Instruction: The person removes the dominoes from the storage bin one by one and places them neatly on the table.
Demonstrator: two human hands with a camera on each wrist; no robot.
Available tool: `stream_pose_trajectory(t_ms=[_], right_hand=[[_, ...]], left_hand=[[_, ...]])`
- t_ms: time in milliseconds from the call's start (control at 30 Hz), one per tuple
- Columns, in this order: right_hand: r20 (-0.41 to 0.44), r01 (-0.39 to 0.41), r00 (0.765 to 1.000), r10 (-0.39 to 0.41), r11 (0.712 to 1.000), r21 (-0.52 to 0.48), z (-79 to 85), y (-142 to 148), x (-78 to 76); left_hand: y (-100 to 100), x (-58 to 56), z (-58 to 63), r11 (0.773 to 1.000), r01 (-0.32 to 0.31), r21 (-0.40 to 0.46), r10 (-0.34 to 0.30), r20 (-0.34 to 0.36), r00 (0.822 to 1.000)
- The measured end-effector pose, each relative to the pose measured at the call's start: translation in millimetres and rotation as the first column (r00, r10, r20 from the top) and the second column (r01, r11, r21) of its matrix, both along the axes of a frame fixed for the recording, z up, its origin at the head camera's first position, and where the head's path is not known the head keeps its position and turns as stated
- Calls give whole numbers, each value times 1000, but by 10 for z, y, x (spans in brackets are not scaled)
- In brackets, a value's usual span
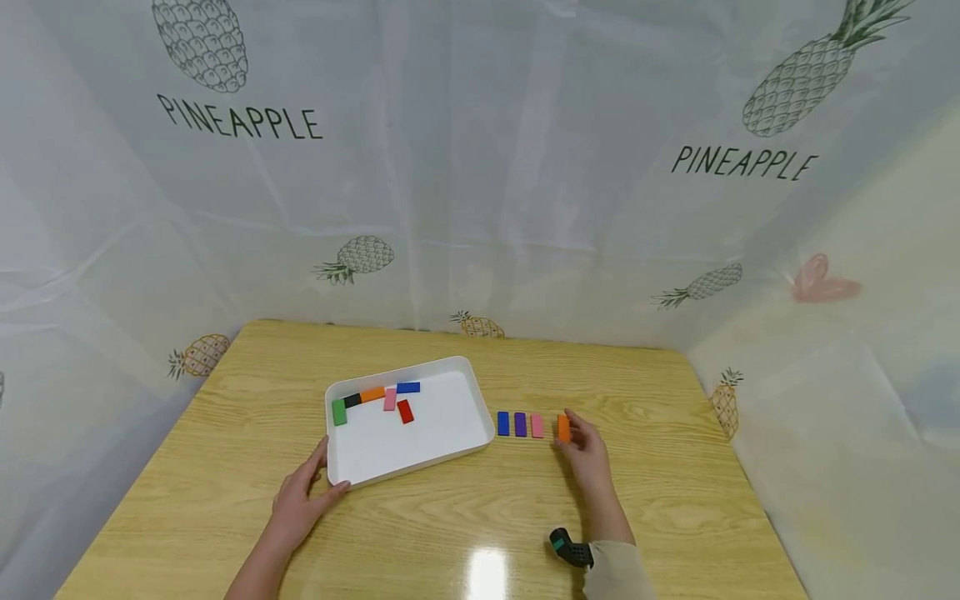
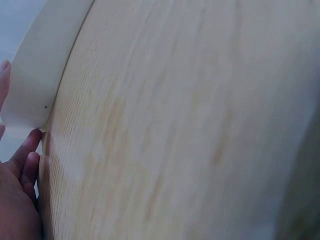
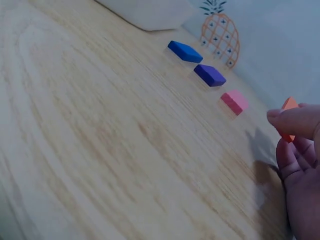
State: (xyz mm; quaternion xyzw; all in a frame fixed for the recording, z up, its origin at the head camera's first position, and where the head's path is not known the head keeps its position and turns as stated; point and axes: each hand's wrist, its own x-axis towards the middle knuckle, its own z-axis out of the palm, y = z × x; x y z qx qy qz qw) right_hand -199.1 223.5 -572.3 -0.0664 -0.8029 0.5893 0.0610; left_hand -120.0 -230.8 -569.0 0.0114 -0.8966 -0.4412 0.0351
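Observation:
My right hand (image 1: 587, 454) pinches an orange domino-shaped block (image 1: 563, 428) between thumb and fingers, just right of a short row on the wooden table. That row holds a blue block (image 1: 503, 423), a purple block (image 1: 520, 424) and a pink block (image 1: 537, 426), set side by side with small gaps. In the right wrist view the orange block (image 3: 288, 120) is held upright, above its shadow. My left hand (image 1: 297, 500) holds the near left corner of a white tray (image 1: 408, 462), thumb on the front wall and fingers along the left side.
Inside the tray, green (image 1: 339, 412), black (image 1: 352, 401), orange (image 1: 372, 394), pink (image 1: 390, 399) and blue (image 1: 408, 387) blocks form a line by the back wall. A red block (image 1: 405, 411) lies apart, tilted. A pineapple-printed sheet (image 1: 480, 208) hangs behind the table (image 1: 450, 533).

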Motion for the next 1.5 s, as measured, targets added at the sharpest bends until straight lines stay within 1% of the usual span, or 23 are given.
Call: stream_pose_trajectory(t_ms=[200, 333, 500, 600, 733, 833, 967, 1200, 1500], right_hand=[[18, -34, 999, 33, 993, 113, 7, 10, -29], [39, -60, 998, 55, 987, 146, 21, 20, -63], [62, -86, 995, 76, 983, 165, 52, 12, -123], [83, -90, 994, 75, 976, 197, 80, -6, -141], [100, -94, 992, 72, 966, 239, 79, -15, -168], [107, -110, 991, 84, 959, 262, 68, -8, -186], [117, -131, 988, 101, 948, 291, 93, 2, -193], [149, -152, 983, 110, 939, 310, 111, 18, -215], [164, -166, 980, 117, 929, 331, 117, 16, -230]], left_hand=[[12, -8, 5, 1000, 0, 5, 0, 14, 1000], [20, -8, 15, 1000, 1, 0, -1, 24, 1000], [10, -4, 7, 1000, -5, 1, 5, 14, 1000], [-3, 7, 3, 1000, -9, -9, 9, 33, 999], [-13, 20, 16, 1000, -12, -21, 14, 71, 997], [-7, 17, 26, 1000, -13, -24, 15, 74, 997], [5, 3, 31, 1000, -12, -17, 13, 68, 998], [14, -15, 29, 1000, -7, -6, 7, 40, 999], [10, -11, 10, 1000, 0, 8, 0, 5, 1000]])
